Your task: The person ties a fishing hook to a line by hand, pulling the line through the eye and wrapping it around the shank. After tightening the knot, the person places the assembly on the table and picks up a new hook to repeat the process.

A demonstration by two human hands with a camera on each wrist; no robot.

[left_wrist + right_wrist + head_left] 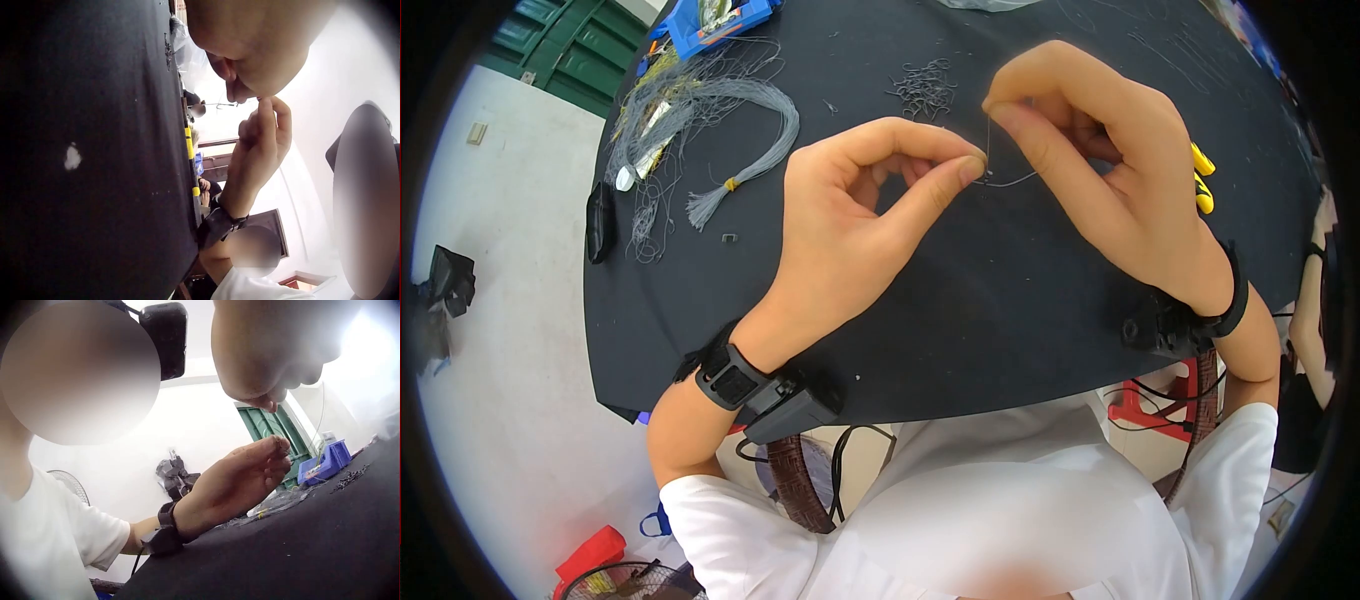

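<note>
My left hand pinches a small fish hook between thumb and forefinger, its body mostly hidden by the fingertips. Above and to the right, my right hand pinches a thin fishing line with thumb and forefinger. That line runs taut and short down to the left fingertips, and a loose end curves off to the right beneath the right hand. Both hands are raised over the black table. Beyond them lies a pile of small dark hooks.
A bundle of grey line, tied with a yellow band, lies at the left among loose tangled strands. Behind it stands a blue bin. A black case is at the left edge; a yellow-handled tool lies beyond the right hand.
</note>
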